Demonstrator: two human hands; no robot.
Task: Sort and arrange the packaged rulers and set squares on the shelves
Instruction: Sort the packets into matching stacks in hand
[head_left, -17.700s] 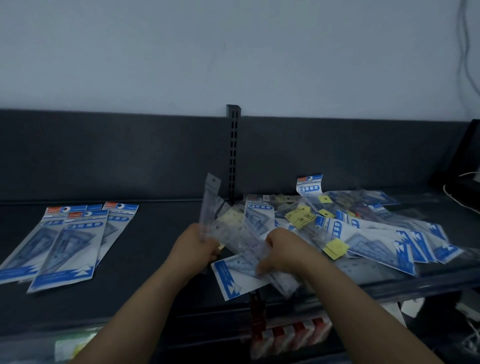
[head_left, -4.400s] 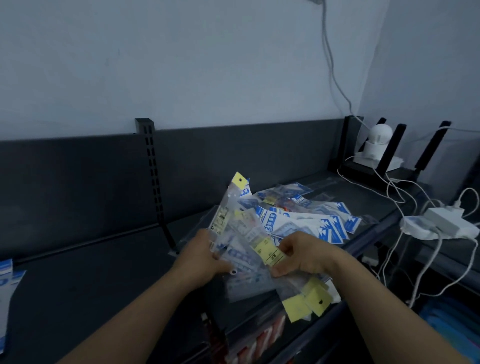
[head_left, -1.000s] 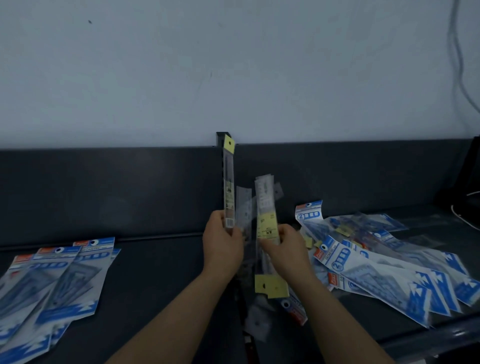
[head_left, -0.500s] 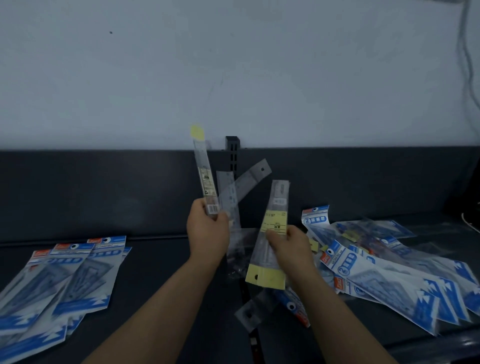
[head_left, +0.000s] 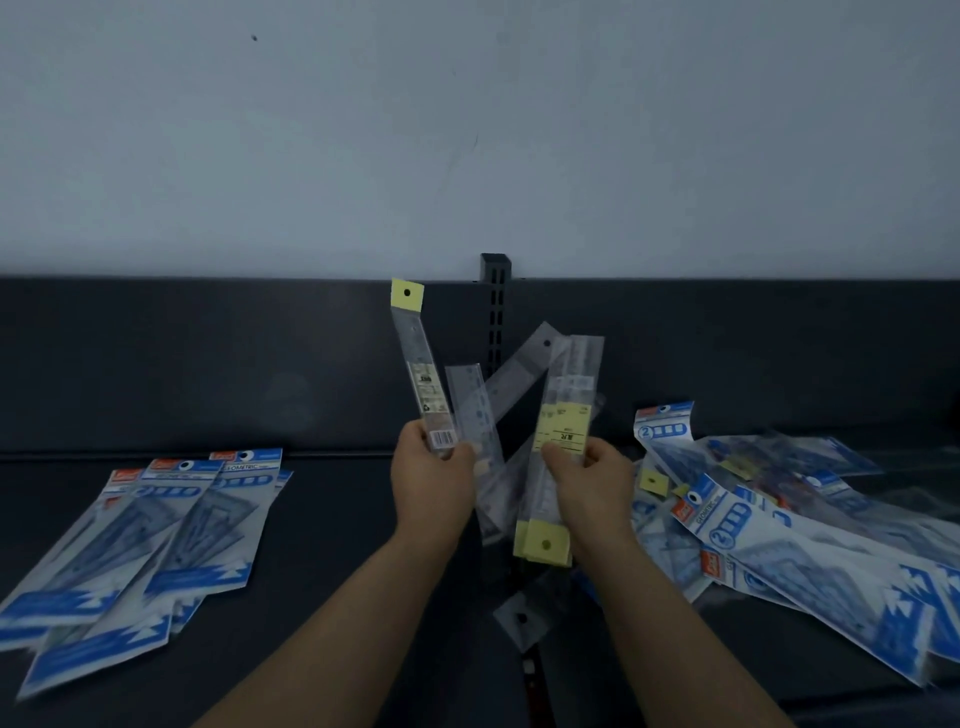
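Observation:
My left hand grips the lower ends of several clear ruler packs; the tallest stands nearly upright with a yellow tag on top, the others fan out to the right. My right hand holds another bunch of ruler packs at its yellow label, with yellow tags hanging below the hand. Both bunches are above the middle of the dark shelf. A sorted row of blue-and-white set-square packs lies flat at the left. A loose heap of set-square packs lies at the right.
A slotted upright post stands at the back between the two shelf halves. A dark back panel runs behind the shelf, with a pale wall above. A red-and-white label strip shows at the shelf's front edge.
My left hand has tilted its tall yellow-tagged ruler pack slightly and holds it apart from the right-hand bunch. Both hands stay at mid-shelf; the view has shifted a little.

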